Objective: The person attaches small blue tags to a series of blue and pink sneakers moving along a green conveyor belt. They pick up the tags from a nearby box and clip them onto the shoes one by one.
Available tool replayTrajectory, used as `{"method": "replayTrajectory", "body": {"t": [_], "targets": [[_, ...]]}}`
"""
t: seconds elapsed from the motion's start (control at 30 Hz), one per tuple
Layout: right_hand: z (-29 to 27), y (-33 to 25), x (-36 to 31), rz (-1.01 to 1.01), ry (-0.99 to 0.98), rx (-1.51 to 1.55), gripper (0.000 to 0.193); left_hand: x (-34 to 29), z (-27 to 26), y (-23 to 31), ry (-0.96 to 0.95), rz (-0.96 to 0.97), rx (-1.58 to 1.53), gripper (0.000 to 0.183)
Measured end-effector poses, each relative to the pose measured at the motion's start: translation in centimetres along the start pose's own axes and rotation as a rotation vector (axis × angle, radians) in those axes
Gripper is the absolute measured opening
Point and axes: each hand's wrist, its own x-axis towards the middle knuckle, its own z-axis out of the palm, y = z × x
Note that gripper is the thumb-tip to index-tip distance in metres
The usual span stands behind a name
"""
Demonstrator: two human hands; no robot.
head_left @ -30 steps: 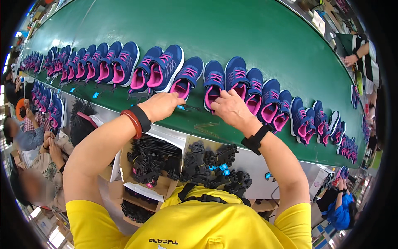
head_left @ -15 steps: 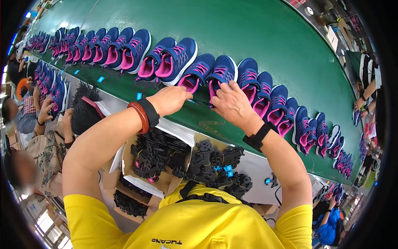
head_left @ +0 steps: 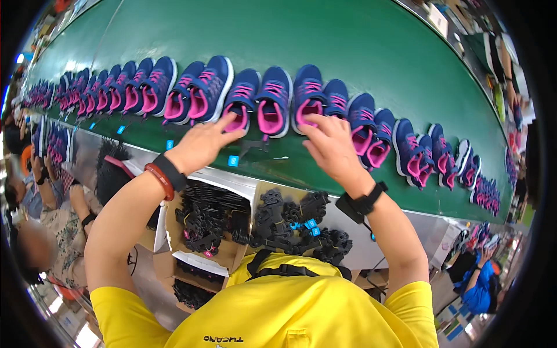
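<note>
Shoes (head_left: 275, 84), navy and pink, run in a long row across the green table (head_left: 325, 29), too small toward both edges to count. Two stand near upper centre, between two bare hands. The left hand (head_left: 200, 145), thumb and fingers spread apart, is at the heel of the left one. The right hand (head_left: 333, 145) has its fingertips at the next shoe rightward; whether they grip it, I cannot tell. One blue tag (head_left: 233, 160) lies just below the pair; one open box (head_left: 232, 254) of black hangers (head_left: 203, 217) sits lower centre.
</note>
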Motion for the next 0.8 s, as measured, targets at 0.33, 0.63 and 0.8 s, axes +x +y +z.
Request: {"method": "replayTrajectory", "body": {"t": [0.33, 0.63, 0.8], "targets": [[-10.3, 3.9, -27.0, 0.776, 0.053, -0.101, 0.012, 9.1, 0.9, 11.3, 0.18, 0.08, -0.139, 0.047], [-11.1, 1.8, -34.4, 0.96, -0.28, -0.245, 0.041, 13.5, 5.7, 9.5, 0.308, -0.005, -0.192, 0.026], [-11.0, 2.9, -35.6, 0.898, -0.318, -0.153, 0.037, 12.2, 5.9, 10.2, 0.291, 0.092, -0.293, 0.027]]}}
